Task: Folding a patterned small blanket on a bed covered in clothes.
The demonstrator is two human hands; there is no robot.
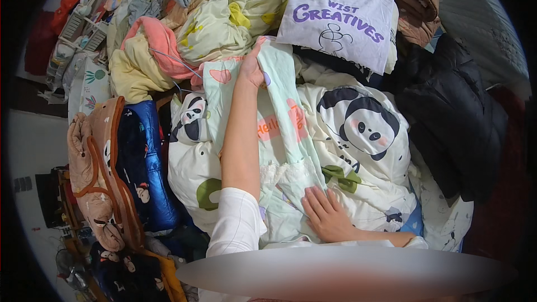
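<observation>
A pale mint garment (pixel 285 134) with pink patches, orange lettering and a white lace strip lies lengthwise in front of me, partly folded over itself. At its upper part, my left hand (pixel 251 69) grips the folded edge, with some fingers hidden by the cloth. My right hand (pixel 327 214) rests flat on the lower right part, below the lace, fingers slightly apart and holding nothing. Beneath the garment lies white bedding with panda prints (pixel 373 130). A folded white T-shirt (pixel 335 16) with purple lettering lies just beyond its top right.
A black puffer jacket (pixel 449 121) lies at right. At left are a brown quilted garment (pixel 98 155) and a blue padded item (pixel 155 167). Beyond my left hand are yellow-printed cloth (pixel 218 25), a coral cloth (pixel 159 46) and a thin blue hanger (pixel 176 59). Plastic baskets (pixel 79 29) stand far left.
</observation>
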